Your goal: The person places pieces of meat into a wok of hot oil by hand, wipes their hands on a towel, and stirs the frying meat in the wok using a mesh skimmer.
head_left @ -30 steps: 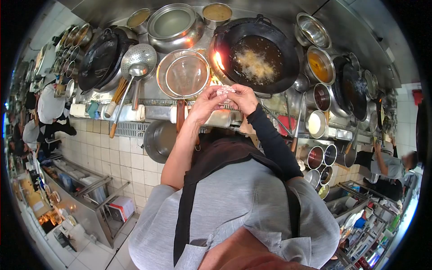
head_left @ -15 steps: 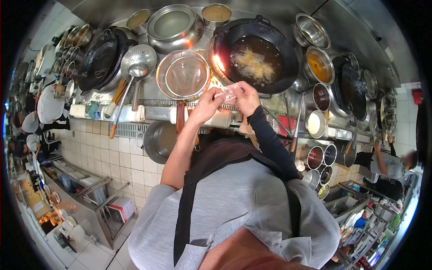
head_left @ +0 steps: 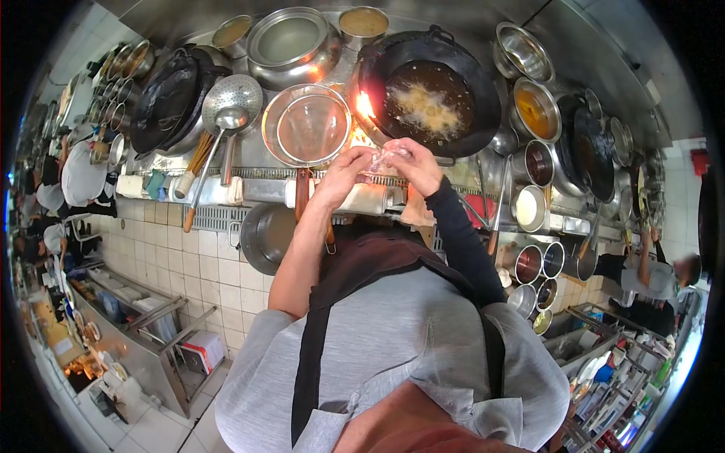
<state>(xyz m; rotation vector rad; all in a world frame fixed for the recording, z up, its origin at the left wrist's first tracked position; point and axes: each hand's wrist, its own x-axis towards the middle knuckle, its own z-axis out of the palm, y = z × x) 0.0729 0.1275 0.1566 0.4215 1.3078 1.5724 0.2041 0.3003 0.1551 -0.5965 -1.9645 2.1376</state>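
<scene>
My left hand (head_left: 345,177) and my right hand (head_left: 417,167) meet in front of the stove, just below the near rim of a black wok (head_left: 483,124). Between their fingertips is a small crumpled piece of clear plastic (head_left: 384,157), pinched from both sides; its exact kind is not plain. Pale food (head_left: 428,107) bubbles in dark oil inside the wok. Close to my left hand, a wire-mesh strainer (head_left: 310,124) lies with its wooden handle (head_left: 302,195) pointing toward me.
Flames (head_left: 365,106) rise at the wok's left side. A perforated skimmer (head_left: 232,94), a large steel pot (head_left: 291,41) and another black wok (head_left: 165,98) stand to the left. Sauce containers (head_left: 531,209) and a ladle (head_left: 504,141) are at the right. Other people (head_left: 655,275) are farther off.
Both hands stay close together over the stove edge, fingers shifting on the clear plastic. My right hand has moved slightly right and down. Flames at the wok's side have changed shape.
</scene>
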